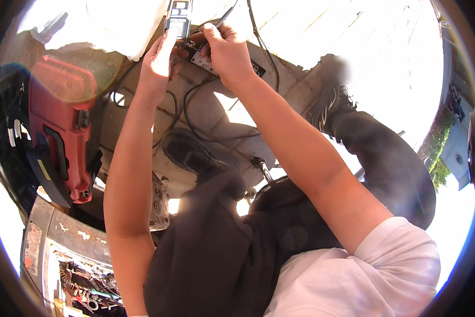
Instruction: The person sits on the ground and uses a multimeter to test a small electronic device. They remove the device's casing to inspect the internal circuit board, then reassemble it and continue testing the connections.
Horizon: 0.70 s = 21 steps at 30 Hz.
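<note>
At the top of the view my left hand [157, 62] is closed around a dark handheld meter [180, 20] with a lit display, held upright. Just to its right, my right hand [229, 53] is closed, thumb and fingers pinching a thin black probe [225, 17] that points up and away. Below and between the hands lies a light metal plate with holes [201, 62], partly covered by my right hand. What the fingertips touch there is too small to make out.
Black cables [187, 113] loop over the paved floor [208, 113]. A red and black hard case [63, 121] stands on the left, above an open toolbox [36, 232] full of hand tools. A metal block with holes [159, 203] sits beside my left forearm. My black shoes [182, 149] flank the work.
</note>
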Motion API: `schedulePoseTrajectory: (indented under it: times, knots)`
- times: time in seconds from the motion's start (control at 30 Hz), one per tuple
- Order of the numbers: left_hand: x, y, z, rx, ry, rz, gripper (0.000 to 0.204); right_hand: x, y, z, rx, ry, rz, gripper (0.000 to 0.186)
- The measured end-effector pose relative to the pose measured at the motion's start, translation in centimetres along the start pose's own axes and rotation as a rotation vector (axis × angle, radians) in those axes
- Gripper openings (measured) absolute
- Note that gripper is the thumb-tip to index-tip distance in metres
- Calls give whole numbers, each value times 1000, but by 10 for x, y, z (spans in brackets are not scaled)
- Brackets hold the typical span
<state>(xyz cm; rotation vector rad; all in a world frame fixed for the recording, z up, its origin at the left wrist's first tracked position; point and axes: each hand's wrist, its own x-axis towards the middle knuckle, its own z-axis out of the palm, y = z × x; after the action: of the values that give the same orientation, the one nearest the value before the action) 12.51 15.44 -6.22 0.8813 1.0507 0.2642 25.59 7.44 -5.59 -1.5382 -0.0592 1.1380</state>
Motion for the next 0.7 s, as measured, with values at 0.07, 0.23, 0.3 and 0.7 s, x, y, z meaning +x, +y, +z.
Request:
schedulePoseTrajectory:
  times: [0.07, 0.23, 0.3, 0.7]
  knots:
    - [3, 2, -1, -15, -40, -33, 47, 9, -8, 3, -110, -49, -120, 26]
    - [7, 2, -3, -37, -69, -72, 45, 26, -20, 13, -298, -59, -268, 34]
    - [5, 0, -5, -36, -85, -71, 43, 25, -20, 16, -244, -73, -246, 40]
    - [-5, 0, -3, 133, -94, -9, 68, 13, -21, 13, -211, -141, -402, 31]
